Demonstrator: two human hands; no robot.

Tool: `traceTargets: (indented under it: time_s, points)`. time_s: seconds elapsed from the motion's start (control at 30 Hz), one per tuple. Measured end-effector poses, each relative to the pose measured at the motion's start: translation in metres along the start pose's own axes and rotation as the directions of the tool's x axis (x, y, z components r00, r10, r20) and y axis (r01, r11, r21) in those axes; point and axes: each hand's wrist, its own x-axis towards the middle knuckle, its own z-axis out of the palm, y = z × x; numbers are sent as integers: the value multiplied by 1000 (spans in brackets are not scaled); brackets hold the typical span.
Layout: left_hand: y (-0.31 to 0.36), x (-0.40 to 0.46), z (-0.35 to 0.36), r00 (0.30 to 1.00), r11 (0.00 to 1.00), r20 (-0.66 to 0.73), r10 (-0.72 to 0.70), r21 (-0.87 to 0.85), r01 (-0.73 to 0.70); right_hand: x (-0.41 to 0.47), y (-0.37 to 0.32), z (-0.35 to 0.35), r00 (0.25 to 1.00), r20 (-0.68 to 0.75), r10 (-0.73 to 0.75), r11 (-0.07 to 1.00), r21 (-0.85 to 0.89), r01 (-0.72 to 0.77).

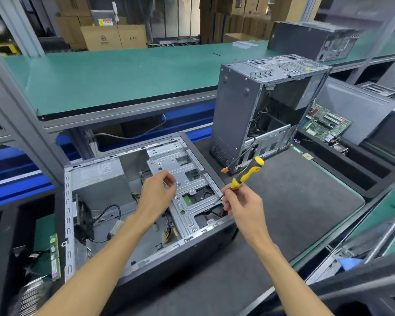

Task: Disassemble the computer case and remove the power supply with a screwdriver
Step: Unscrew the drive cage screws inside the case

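Far left inside case [146, 258]: power supply [100, 181], boxy, likely heavy, rigid; best gripped by sides. Right hand [242, 205] grasping screwdriver [246, 174]; left hand [157, 190] pinching screw [178, 184].

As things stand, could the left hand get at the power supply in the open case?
Probably yes. The power supply sits uncovered in the open case, just left of the left hand, with nothing between. But that hand pinches a small screw, so it is occupied.

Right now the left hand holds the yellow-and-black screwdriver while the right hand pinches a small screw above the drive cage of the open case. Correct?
No, the hands are swapped. In the head view the right hand holds the yellow-and-black screwdriver, and the left hand pinches the small screw above the drive cage of the open case.
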Motion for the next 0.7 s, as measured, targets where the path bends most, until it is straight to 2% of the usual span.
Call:
traceTargets:
  time_s: [0.1, 0.2, 0.3, 0.43, 0.5, 0.7]
  points:
    - [6, -4, 0, 1000, 1000, -25, 2, 18, -2, -3, 0, -11, 1000, 6, -26, 993, -116, 27]
    - [25, -10, 2, 991, 992, -38, 128, -9, -128, -5, 1, -17, 995, 61, -75, 967, -240, 87]
    - [49, -16, 8, 960, 965, 124, 251, -109, -238, -8, 2, -15, 987, 130, -89, 943, -307, 126]
    - [49, -23, 19, 935, 981, 301, 188, -100, -165, -10, 3, -13, 976, 195, -100, 923, -349, 164]
    - [42, -28, 23, 936, 983, 307, 172, -109, -145, -10, 3, -15, 974, 201, -102, 927, -335, 167]
    - [35, -34, 34, 956, 972, 204, 212, -140, -186, -12, 2, -13, 973, 208, -99, 943, -294, 159]
